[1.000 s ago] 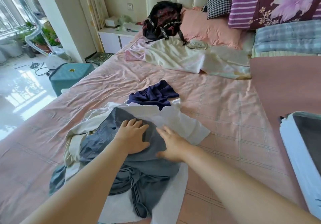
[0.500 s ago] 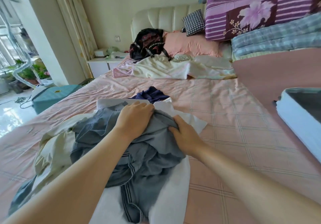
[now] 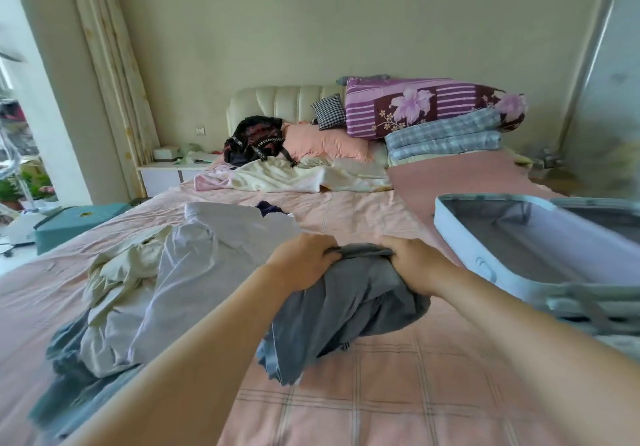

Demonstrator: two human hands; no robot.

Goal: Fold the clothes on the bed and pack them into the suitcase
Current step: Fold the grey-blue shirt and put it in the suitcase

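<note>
Both hands hold a crumpled grey garment (image 3: 346, 310) lifted off the pink bed sheet (image 3: 381, 393). My left hand (image 3: 301, 262) grips its top edge on the left, and my right hand (image 3: 414, 263) grips the same edge on the right. The cloth hangs bunched below them. To the left lies a pile of clothes: a white shirt (image 3: 207, 258), a cream garment (image 3: 124, 265) and a grey-blue piece (image 3: 65, 359). A dark navy garment (image 3: 272, 208) peeks out behind the shirt. The open light-blue suitcase (image 3: 460, 234) lies on the bed at the right.
At the head of the bed are a black backpack (image 3: 254, 139), a pink pillow (image 3: 325, 140), a crumpled cream blanket (image 3: 294, 177) and stacked folded quilts (image 3: 433, 113). A teal box (image 3: 74, 222) stands on the floor at the left, near a white nightstand (image 3: 166, 172).
Both hands gathered the grey garment off the pile, lifted it and carried it right, toward the suitcase. The view tilted up and turned right.
</note>
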